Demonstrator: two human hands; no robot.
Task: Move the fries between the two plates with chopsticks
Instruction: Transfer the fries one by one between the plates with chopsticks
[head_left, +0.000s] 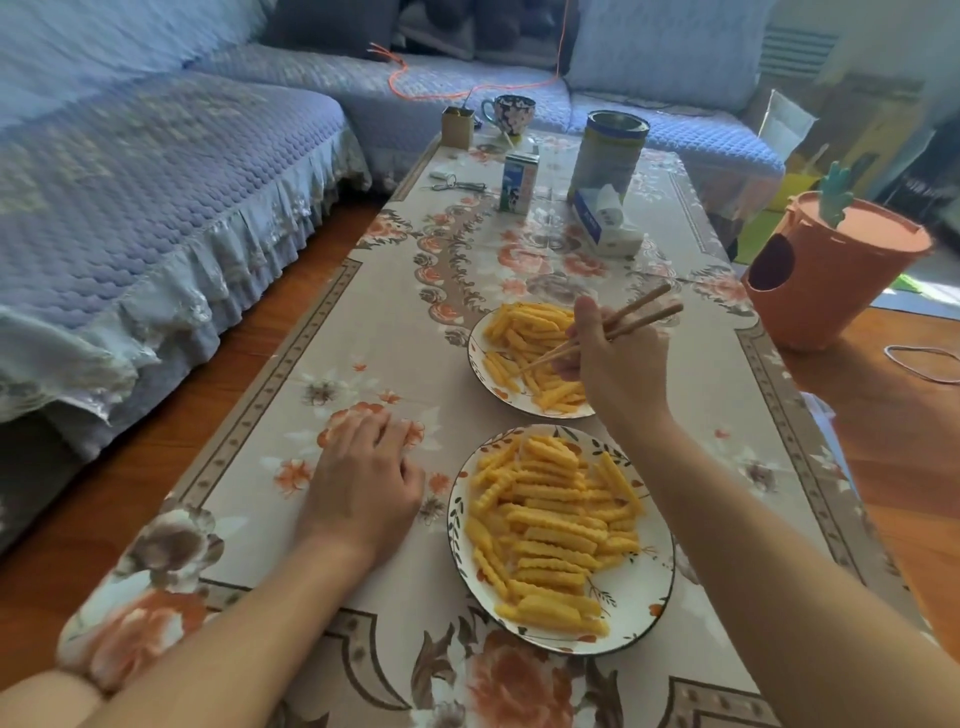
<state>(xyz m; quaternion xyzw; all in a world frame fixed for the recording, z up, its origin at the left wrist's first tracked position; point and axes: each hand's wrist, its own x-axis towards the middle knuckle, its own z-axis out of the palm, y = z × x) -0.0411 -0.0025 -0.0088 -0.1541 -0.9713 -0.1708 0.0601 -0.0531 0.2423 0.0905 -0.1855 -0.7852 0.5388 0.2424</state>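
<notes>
Head view shows two round white plates with leaf-patterned rims on a table covered by a floral beige cloth, each heaped with yellow crinkle-cut fries: the far plate (475, 358) and the near plate (631, 613), set close together but apart. The fries (524, 332) on the far plate look light and stiff enough to lift singly, though their ridged sides and probable greasiness could let one slide or swivel; a pinch across the middle of a single fry lying at the top of the heap seems the safest hold, since an end grip would likely let it tip. The right hand (615, 358) hovers over the right side of the far plate, its fingers (584, 319) curled round a pair of tan wooden chopsticks (639, 314), whose tips reach down and left into that heap; whether a fry is already caught between the tips cannot be told. The fries on the near plate (550, 525) lie well clear of the sticks. The left hand (366, 483) rests palm-down on the cloth just left of the near plate, fingers relaxed and holding nothing.
</notes>
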